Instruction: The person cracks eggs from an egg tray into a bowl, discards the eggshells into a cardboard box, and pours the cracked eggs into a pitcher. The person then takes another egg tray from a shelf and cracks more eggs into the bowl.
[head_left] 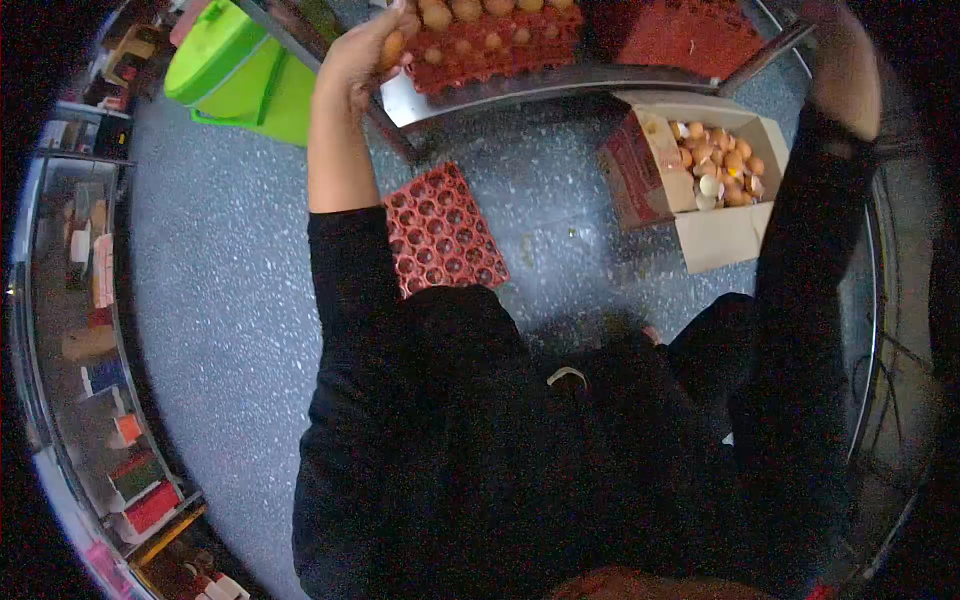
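My left hand (362, 55), at the top left of the head view, has its fingers curled round a brown egg (392, 48). Beside it, a red egg tray (455, 76) carrying rows of brown eggs (468, 10) sits on a metal-edged table (560, 85). My right hand (845, 75) is raised at the top right, past the table's corner. Motion smears it and its fingers are hidden, so whatever it holds does not show. Another red tray (690, 40) lies on the table's right part.
Below the table stands an open cardboard box (722, 238) full of broken eggshells (715, 165). On the floor (240, 260) lies a red tray (445, 225) with bare cups. A lime-green bin (240, 75) is at the upper left; shelves with small boxes (110, 370) line the left side.
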